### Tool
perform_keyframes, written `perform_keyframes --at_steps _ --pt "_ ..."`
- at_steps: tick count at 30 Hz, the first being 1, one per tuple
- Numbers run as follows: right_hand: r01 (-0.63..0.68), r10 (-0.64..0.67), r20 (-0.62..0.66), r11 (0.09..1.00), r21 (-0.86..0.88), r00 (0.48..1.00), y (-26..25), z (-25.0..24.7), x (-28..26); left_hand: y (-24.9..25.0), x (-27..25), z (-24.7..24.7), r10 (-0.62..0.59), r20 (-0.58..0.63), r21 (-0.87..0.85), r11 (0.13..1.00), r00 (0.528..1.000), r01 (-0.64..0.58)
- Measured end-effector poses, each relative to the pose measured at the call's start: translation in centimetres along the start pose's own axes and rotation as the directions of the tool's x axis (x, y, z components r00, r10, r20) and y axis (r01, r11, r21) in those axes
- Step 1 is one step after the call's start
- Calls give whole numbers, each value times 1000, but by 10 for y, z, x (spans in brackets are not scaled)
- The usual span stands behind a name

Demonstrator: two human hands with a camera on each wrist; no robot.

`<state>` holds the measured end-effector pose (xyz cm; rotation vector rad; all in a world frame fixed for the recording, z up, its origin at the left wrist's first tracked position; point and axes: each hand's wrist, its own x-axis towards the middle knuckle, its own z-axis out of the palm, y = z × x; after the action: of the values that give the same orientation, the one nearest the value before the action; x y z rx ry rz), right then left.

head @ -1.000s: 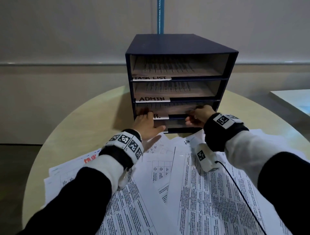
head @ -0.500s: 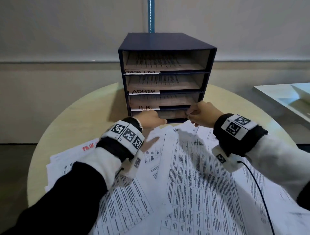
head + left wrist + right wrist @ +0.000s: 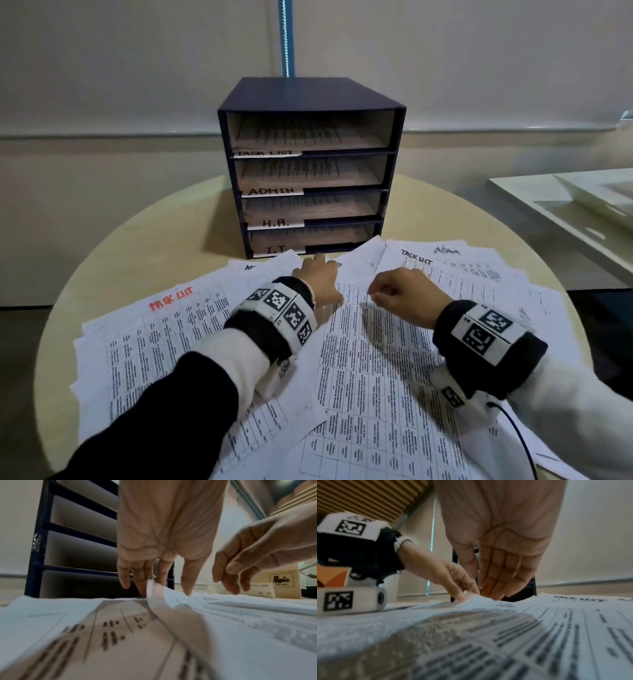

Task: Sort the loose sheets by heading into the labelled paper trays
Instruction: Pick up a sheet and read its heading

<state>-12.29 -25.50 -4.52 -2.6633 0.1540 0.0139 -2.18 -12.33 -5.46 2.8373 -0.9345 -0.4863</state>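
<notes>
A dark blue tray unit stands at the back of the round table, with slots labelled TASK LIST, ADMIN, H.R. and I.T.; each holds paper. Loose printed sheets fan out in front of it. My left hand reaches forward with straight fingers that touch the raised corner of a sheet just before the I.T. slot. To its right, my right hand hovers low, its fingertips on the top sheet, which is headed H.R.. Neither hand holds a sheet.
A sheet with a red TASK LIST heading lies at the left, and sheets headed TASK LIST and admin at the right. A white table stands off to the right. A black cable trails from my right wrist.
Both hands have drawn back from the lower tray slots to the pile of loose sheets. The H.R. tray holds the paper they were pushing in.
</notes>
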Motion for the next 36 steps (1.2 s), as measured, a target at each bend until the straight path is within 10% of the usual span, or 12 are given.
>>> perform_keyframes --at_steps 12,18,30,36 --pt "-167 145 -121 966 -196 982 -2 2 2 11 -30 -19 128 -338 -423 864 933 -272" --pt "-23 -12 -305 994 -111 952 -1 -3 1 14 -48 -22 -134 -313 -800 571 940 -185" --pt "74 -29 -728 997 29 685 -29 -78 25 4 -69 -5 -164 -299 -942 207 940 -264" --pt "-95 305 -500 911 401 810 -2 -62 22 -20 -62 -24 -344 -285 -956 27 895 -293"
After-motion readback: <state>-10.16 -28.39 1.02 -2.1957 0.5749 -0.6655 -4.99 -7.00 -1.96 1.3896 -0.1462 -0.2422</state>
